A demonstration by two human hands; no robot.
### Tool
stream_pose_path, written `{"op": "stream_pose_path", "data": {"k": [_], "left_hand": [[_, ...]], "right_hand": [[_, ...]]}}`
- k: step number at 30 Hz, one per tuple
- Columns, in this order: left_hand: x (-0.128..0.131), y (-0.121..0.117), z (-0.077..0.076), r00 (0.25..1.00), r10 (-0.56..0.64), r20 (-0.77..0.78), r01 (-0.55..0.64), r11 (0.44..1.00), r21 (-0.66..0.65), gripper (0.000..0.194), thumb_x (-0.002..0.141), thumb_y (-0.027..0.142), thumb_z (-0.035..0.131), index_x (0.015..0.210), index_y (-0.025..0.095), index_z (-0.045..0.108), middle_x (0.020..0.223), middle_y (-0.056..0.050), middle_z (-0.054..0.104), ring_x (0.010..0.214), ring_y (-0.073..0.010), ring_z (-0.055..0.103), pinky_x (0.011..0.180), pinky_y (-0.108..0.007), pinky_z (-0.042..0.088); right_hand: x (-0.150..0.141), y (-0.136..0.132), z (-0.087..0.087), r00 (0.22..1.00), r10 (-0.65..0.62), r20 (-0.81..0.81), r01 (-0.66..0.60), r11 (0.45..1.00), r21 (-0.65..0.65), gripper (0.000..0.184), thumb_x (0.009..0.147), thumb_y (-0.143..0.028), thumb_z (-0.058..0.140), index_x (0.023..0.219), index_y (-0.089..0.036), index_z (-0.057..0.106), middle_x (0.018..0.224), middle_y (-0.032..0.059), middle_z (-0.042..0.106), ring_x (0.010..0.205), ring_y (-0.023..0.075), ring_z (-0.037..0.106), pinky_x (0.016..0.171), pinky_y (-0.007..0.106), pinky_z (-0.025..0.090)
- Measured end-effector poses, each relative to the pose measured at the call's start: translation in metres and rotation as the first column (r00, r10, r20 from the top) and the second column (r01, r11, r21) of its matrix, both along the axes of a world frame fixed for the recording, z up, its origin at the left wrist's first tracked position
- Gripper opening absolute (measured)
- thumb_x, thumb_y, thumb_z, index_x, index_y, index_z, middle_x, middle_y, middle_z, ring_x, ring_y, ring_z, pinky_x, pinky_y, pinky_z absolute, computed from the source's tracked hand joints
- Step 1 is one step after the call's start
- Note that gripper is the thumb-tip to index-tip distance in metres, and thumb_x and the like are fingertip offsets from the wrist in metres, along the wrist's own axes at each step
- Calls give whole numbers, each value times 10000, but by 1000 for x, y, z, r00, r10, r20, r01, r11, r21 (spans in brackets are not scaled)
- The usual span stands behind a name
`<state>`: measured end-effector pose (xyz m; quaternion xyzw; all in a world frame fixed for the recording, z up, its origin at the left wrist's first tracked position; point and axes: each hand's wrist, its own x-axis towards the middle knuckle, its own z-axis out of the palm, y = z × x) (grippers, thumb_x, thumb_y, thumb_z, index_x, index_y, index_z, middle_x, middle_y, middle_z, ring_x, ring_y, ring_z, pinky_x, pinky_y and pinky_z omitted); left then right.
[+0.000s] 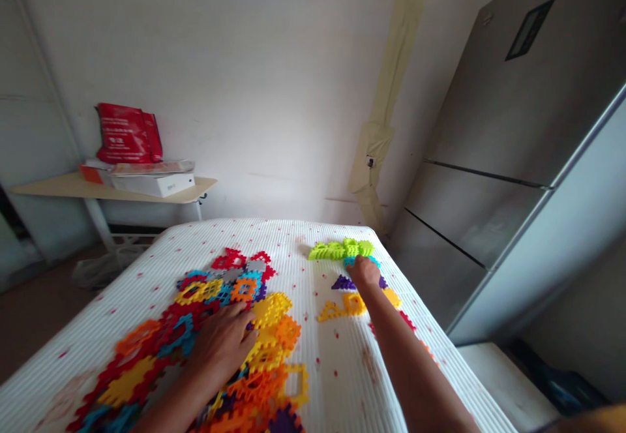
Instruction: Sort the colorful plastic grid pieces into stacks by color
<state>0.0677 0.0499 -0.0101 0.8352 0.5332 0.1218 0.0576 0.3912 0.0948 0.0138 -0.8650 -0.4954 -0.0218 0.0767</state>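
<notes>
Toothed plastic pieces (272, 309) lie heaped on the left of a covered table (306, 276), single-colour groups at right, the gaps seemingly keeping shades distinct. The left hand (225, 334) rests loosely open on the heap, grasping nothing visible; the right hand (366, 274) touches blue pieces (374, 261), its grip impossible to tell. Many are flat, bright, some frame-like. Beyond stands a grey refrigerator (479, 133).

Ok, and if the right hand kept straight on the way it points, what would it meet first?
Probably the green pieces, just past the blue ones at the right hand's fingertips. Its height is hard to judge from this view, so it might pass above them.
</notes>
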Motion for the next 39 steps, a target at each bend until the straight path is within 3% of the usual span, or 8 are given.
{"op": "stream_pose_path", "data": {"k": [10, 17, 22, 25, 28, 34, 36, 39], "left_hand": [[1, -8, 7, 998, -9, 59, 9, 1000, -2, 210, 774, 250, 489, 861, 225, 678, 1000, -74, 658, 984, -214, 584, 891, -332, 405], [-10, 7, 15, 985, 19, 172, -23, 1000, 21, 277, 819, 141, 411, 855, 216, 675, 996, -58, 673, 996, -183, 586, 929, -307, 403], [-23, 38, 31, 964, 115, 241, -116, 993, -10, 210, 879, 246, 473, 1010, 196, 629, 1096, -64, 636, 993, -192, 592, 904, -392, 449], [-32, 50, 33, 948, 182, 262, -173, 983, -57, 331, 853, 366, 548, 1131, 188, 562, 1180, -75, 577, 989, -210, 586, 833, -422, 498], [-47, 55, 32, 932, 241, 269, -223, 970, -97, 345, 850, 365, 551, 1144, 183, 558, 1186, -65, 570, 997, -230, 582, 826, -420, 505], [-89, 50, 38, 923, 278, 266, -243, 957, -157, 249, 852, 314, 545, 1040, 166, 615, 1085, -60, 645, 964, -203, 613, 860, -411, 481], [-101, 45, 37, 919, 301, 255, -265, 950, -167, 208, 820, 211, 490, 871, 191, 690, 985, -52, 709, 976, -239, 633, 886, -361, 457], [-112, 40, 32, 913, 312, 264, -272, 946, -178, 278, 749, 204, 449, 829, 198, 716, 970, -66, 735, 972, -269, 650, 862, -347, 464]], "right_hand": [[2, 2, -6, 998, 51, 32, -52, 998, 26, 290, 839, -247, 510, 1042, -77, 629, 1043, 197, 628, 928, 258, 640, 707, 305, 452], [-16, -13, 6, 990, 123, 76, -133, 981, 139, 259, 881, -304, 463, 1004, -136, 618, 1050, 131, 619, 881, 215, 644, 687, 271, 431], [-59, -42, 2, 926, 377, 34, -375, 900, 223, 227, 884, -291, 481, 1006, -176, 634, 996, 75, 652, 861, 177, 637, 698, 234, 415], [-90, -65, -11, 811, 584, -38, -568, 801, 190, 195, 884, -260, 487, 970, -191, 647, 931, 51, 667, 839, 154, 634, 697, 210, 401], [-111, -82, -27, 702, 707, -85, -693, 706, 147, 183, 890, -236, 471, 860, -189, 645, 852, 36, 660, 761, 131, 627, 635, 196, 378], [-119, -88, -47, 669, 741, -59, -713, 662, 232, 212, 908, -194, 425, 781, -176, 594, 785, 21, 622, 658, 92, 587, 555, 192, 318], [-119, -88, -47, 666, 744, -52, -712, 655, 252, 202, 902, -193, 429, 781, -177, 590, 770, 21, 614, 641, 92, 575, 538, 195, 304], [-119, -87, -47, 666, 745, -41, -712, 651, 264, 201, 902, -226, 427, 797, -176, 591, 734, 23, 600, 592, 95, 548, 503, 203, 278]]}}
